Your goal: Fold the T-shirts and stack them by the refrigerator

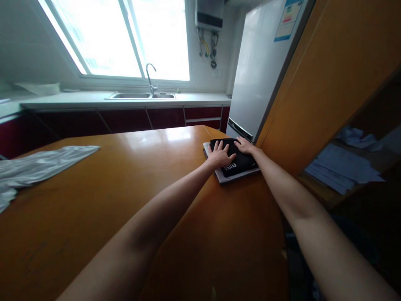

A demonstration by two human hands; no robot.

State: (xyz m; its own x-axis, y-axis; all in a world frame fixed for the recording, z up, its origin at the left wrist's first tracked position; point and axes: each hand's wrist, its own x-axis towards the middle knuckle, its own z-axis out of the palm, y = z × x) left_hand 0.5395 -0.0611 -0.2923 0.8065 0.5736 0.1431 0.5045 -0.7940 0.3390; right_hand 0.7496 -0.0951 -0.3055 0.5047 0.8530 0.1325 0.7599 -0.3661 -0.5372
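Note:
A folded black cloth item (239, 162) with white lettering lies on a flat stack (226, 179) that looks like books or a folder, at the right edge of the wooden table (131, 179). My left hand (219, 155) rests flat on the black cloth, fingers spread. On its far right part lies my right hand (244, 146), also flat with fingers stretched out. Neither hand grips anything. What exactly the black item is, I cannot make out.
A crumpled light grey cloth (34, 167) lies on the table's left side. Close on the right stand a wooden cabinet (326, 83) with papers (341, 167) on its shelf and a fridge (260, 62). Behind the table runs a counter with a sink (130, 95).

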